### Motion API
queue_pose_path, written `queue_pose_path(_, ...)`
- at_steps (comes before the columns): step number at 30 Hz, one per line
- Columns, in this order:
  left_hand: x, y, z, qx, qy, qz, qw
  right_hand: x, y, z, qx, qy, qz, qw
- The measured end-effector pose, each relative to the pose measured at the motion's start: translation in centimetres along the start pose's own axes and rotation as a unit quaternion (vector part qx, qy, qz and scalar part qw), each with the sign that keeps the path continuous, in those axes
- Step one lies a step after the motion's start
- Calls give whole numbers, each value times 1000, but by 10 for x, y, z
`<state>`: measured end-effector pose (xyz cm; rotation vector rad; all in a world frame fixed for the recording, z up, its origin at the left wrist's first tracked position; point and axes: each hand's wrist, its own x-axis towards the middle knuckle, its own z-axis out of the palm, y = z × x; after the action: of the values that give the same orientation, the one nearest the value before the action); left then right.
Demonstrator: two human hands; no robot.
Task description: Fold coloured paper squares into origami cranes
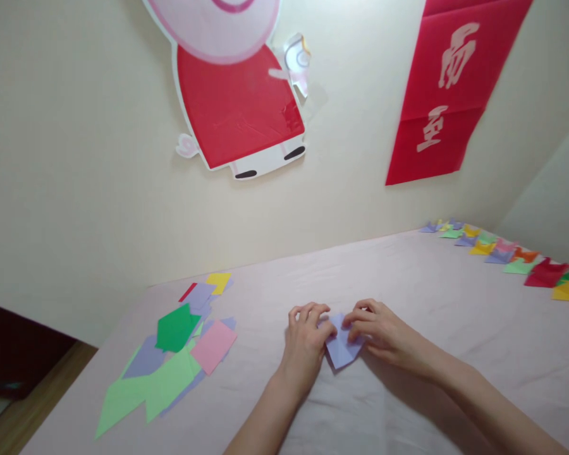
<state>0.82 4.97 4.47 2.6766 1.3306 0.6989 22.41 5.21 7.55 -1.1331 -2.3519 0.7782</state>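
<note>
Lavender paper (342, 356) lies on pink cloth (260, 309) near a cream wall (346, 170).

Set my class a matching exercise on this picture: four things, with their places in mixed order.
1. Lilac paper with a crease
2. Red banner
3. Row of folded papers
4. Overlapping coloured sheets

A. Far right on the cloth
B. Left of both hands
C. On the wall
D. At the fingers of the left hand and right hand

Pairs: 1-D, 2-C, 3-A, 4-B
</note>
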Motion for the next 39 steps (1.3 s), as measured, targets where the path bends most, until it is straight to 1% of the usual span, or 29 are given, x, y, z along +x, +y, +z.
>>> queue_pose_path(3, -9, 2, -3, -6, -22, -21, 1000, 2, 4, 4, -7, -7, -6, 1000)
queue_pose_path(6, -26, 9, -8, -15, -31, -49, 998, 5, 8, 7, -3, -12, -7, 1000)
queue_pose_path(8, -36, 13, -10, -30, -27, -73, 997, 8, 10, 10, 8, -1, 21, 1000)
queue_pose_path(10, -44, 18, -10, -30, -19, -95, 995, 12, 11, 14, 10, 29, 70, 997)
queue_pose_path(13, -51, 25, -7, 36, 3, -110, 993, 19, 12, 22, -7, 72, 129, 989)
queue_pose_path(15, -53, 30, -2, 85, 4, -85, 993, 25, 11, 26, -17, 79, 151, 985)
queue_pose_path(17, -54, 35, 5, 105, -20, -38, 994, 31, 9, 28, -28, 73, 169, 982)
queue_pose_path(19, -55, 38, 12, 104, -51, -10, 993, 35, 9, 29, -39, 69, 183, 980)
queue_pose_path(23, -55, 40, 19, 89, -92, -34, 991, 40, 12, 30, -39, 61, 197, 978)
queue_pose_path(29, -51, 39, 13, 56, -144, -58, 986, 41, 14, 33, -41, 52, 211, 975)
queue_pose_path(34, -50, 41, 10, 29, -144, -75, 986, 42, 14, 35, -46, 63, 210, 975)
queue_pose_path(39, -50, 41, 10, 10, -146, -92, 985, 41, 14, 35, -54, 59, 209, 975)
